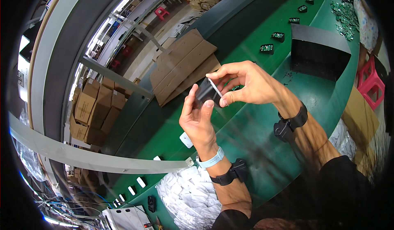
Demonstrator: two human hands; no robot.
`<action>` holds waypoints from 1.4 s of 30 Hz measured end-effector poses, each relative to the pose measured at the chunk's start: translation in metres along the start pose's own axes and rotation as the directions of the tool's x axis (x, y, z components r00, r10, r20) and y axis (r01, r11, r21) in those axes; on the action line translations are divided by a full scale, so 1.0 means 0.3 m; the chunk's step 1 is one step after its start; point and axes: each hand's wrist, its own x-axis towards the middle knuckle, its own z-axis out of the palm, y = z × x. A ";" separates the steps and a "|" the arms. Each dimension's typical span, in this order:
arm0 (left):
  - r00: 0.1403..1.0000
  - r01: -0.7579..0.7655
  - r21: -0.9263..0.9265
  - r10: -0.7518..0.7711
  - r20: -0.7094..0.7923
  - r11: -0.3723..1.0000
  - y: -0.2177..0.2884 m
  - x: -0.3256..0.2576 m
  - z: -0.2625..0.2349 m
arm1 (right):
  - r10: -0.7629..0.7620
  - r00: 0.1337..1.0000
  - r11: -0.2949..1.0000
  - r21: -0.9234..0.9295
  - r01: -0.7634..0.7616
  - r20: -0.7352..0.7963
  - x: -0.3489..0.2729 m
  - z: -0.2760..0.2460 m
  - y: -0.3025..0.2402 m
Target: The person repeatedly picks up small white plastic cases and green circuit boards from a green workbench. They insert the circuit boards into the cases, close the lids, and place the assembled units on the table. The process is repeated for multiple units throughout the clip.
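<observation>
Head view, black casing (205, 93) between the half-bent fingers and thumb of the left hand (200, 125), white plate (215, 88) along its right edge, pinched end to end by the right hand's thumb and forefinger (others curled behind), green worktop (262, 168) below.

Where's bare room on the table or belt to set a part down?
Seems free: the green table between left forearm and right forearm; the belt between the cardboard and left hand. Crowded: the table beside the left forearm, under the white pile, and the far right end, under the black box and green circuit boards.
</observation>
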 end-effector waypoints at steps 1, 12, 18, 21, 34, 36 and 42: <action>1.000 -0.006 0.008 0.006 0.014 1.000 -0.003 0.001 -0.001 | -0.001 1.000 1.000 -0.013 0.001 -0.002 0.000 -0.002 -0.002; 0.999 -0.031 0.041 0.030 0.025 0.999 -0.005 0.002 0.001 | -0.111 0.994 0.984 -0.142 0.108 -0.010 -0.007 0.004 -0.018; 0.997 -0.072 0.114 0.070 0.022 0.991 0.005 0.000 0.017 | -0.255 0.967 0.926 -0.294 0.238 -0.022 -0.007 0.009 -0.014; 0.996 -0.086 0.107 0.083 0.029 0.990 0.005 0.001 0.017 | -0.256 0.966 0.926 -0.295 0.238 -0.024 -0.009 0.012 -0.023; 0.997 -0.082 0.032 0.082 0.003 0.996 -0.015 -0.008 0.025 | -0.398 0.917 0.805 -0.483 0.345 -0.008 -0.017 0.019 -0.045; 0.991 -0.135 0.060 0.135 0.003 0.989 -0.017 0.000 0.042 | -0.452 0.892 0.780 -0.502 0.375 -0.035 -0.016 0.026 -0.042; 0.999 0.030 -0.217 -0.034 -0.015 0.976 0.044 0.003 0.135 | -0.548 0.831 0.659 -0.659 0.362 -0.092 -0.006 0.034 -0.014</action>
